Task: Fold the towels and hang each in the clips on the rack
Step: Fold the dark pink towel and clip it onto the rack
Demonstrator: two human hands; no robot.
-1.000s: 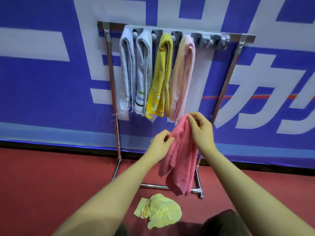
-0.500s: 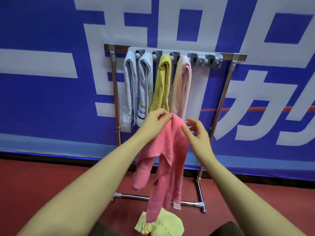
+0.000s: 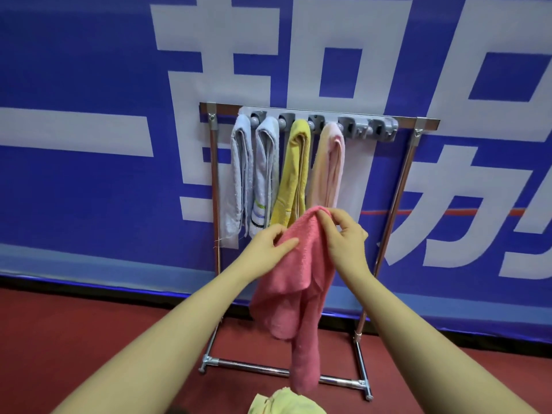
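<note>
A pink towel (image 3: pixel 298 282) hangs in the air in front of the rack (image 3: pixel 400 186), held by both hands. My left hand (image 3: pixel 268 243) grips its left upper edge. My right hand (image 3: pixel 343 234) pinches its top corner, a little higher. The towel droops in a long uneven fold towards the floor. Behind it, several folded towels hang from the grey clip bar (image 3: pixel 352 127): two white ones (image 3: pixel 254 174), a mustard yellow one (image 3: pixel 294 171) and a pale pink one (image 3: pixel 328 168). The clips at the bar's right end hold nothing.
A crumpled pale yellow towel (image 3: pixel 283 403) lies on the red floor (image 3: pixel 74 339) at the bottom edge of view, near the rack's base bar (image 3: pixel 260 367). A blue and white banner (image 3: pixel 89 174) covers the wall behind the rack.
The view has moved closer to the rack. My right hand, open half a second ago, now pinches the towel's top, and my left hand has dropped lower on the left edge.
</note>
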